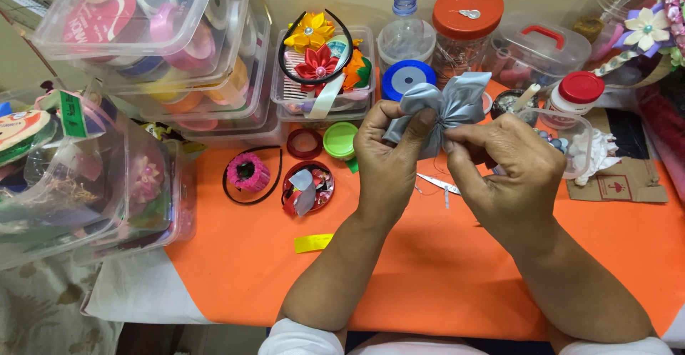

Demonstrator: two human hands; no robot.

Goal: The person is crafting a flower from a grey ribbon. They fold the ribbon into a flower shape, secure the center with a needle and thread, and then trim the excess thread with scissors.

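Both my hands hold a folded silver-grey ribbon bow above the orange table cover. My left hand pinches the bow's left loops between thumb and fingers. My right hand pinches the bow's middle from the right. The bow's lower part is hidden behind my fingers. Small scissors lie on the cover just under my hands.
Clear boxes of ribbon rolls stack at the back left. A clear tray of fabric flowers, a blue ribbon spool, a bottle and an orange-lidded jar stand behind. A pink-wrapped headband, a red dish and a yellow scrap lie left.
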